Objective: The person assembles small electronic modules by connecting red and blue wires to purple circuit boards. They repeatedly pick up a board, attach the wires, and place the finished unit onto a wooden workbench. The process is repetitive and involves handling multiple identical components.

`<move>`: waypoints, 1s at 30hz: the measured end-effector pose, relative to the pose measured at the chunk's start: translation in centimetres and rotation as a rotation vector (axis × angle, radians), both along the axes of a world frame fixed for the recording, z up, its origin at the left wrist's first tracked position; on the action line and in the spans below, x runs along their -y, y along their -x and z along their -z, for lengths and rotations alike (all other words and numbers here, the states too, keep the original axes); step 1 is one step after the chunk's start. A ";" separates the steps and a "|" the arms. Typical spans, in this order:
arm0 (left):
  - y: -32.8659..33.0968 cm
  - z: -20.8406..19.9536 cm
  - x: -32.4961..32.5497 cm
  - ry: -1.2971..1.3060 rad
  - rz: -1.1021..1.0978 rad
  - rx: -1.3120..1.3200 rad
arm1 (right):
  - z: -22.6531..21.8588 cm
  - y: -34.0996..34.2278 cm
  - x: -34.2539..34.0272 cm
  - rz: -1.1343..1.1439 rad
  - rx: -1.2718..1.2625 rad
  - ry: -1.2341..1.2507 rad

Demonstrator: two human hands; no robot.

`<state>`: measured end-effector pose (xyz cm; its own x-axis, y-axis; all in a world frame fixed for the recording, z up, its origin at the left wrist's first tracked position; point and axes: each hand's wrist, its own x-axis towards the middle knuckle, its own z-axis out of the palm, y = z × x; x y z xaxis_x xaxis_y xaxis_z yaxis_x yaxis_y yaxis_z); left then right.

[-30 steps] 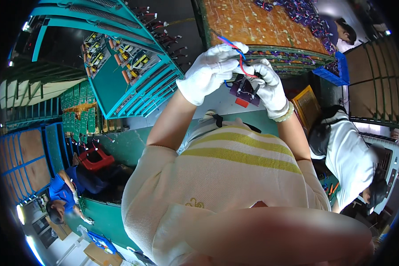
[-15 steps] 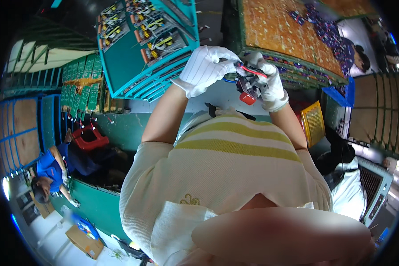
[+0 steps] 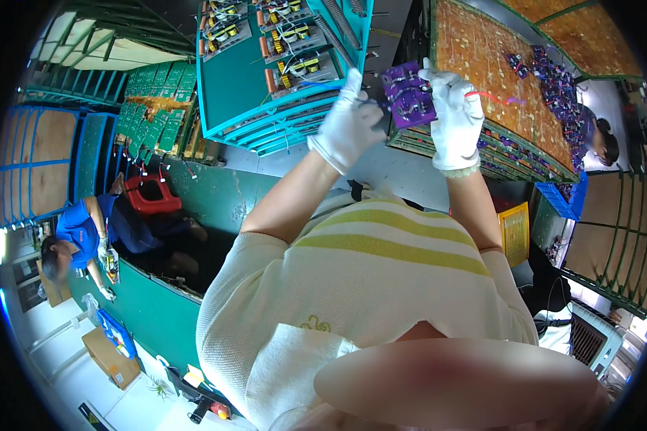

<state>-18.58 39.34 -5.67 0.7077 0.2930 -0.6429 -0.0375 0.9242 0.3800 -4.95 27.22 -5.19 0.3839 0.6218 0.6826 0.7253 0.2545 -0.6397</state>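
Note:
A purple circuit board hangs upright in front of me, its purple face with solder points turned toward me. My right hand, in a white glove, grips the board by its right edge. A red wire sticks out to the right from between its fingers. My left hand, also gloved in white, is just left of the board with its index finger stretched up and the fingers apart. Slight motion blur covers it, and I see nothing held in it. The board's component side is hidden.
On the left stands a teal rack carrying boards with yellow and orange parts. A wooden-topped stack on the right holds a pile of purple boards. A co-worker in blue works at a green bench. A yellow crate stands at right.
The board has been raised and turned, so its purple face shows instead of the components and red part. My left hand has come off it; both hands appear shifted right or up.

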 end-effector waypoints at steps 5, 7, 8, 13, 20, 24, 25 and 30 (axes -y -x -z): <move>-0.8 2.9 2.0 -0.077 -0.035 0.621 | 2.1 1.3 -1.6 -0.418 -0.661 -0.262; -0.4 3.1 1.0 -0.254 -0.062 0.562 | 1.6 1.8 -2.3 -0.378 -0.684 -0.291; 0.0 3.1 0.8 -0.403 -0.071 0.530 | 1.6 2.5 -2.5 -0.254 -0.620 -0.288; 0.1 3.6 -0.2 -0.994 -0.008 0.220 | 2.0 1.9 -0.8 0.008 -0.324 0.036; -0.5 2.9 0.3 -0.889 -0.068 0.209 | 1.8 2.6 -0.5 -0.376 -0.704 -0.188; -0.1 2.0 0.5 -1.000 0.206 0.159 | 1.2 2.0 0.0 -0.313 -0.510 -0.011; -0.2 3.1 0.9 -0.983 0.186 0.204 | 0.7 2.1 0.0 -0.331 -0.538 0.012; 0.6 3.1 1.4 -0.996 0.238 0.207 | 1.3 1.8 -0.4 -0.120 -0.865 -0.138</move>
<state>-19.18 37.96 -8.76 0.8853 0.4626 -0.0468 -0.0465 0.1882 0.9810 -6.76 27.58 -6.47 0.7381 0.6247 0.2550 -0.0353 0.4133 -0.9099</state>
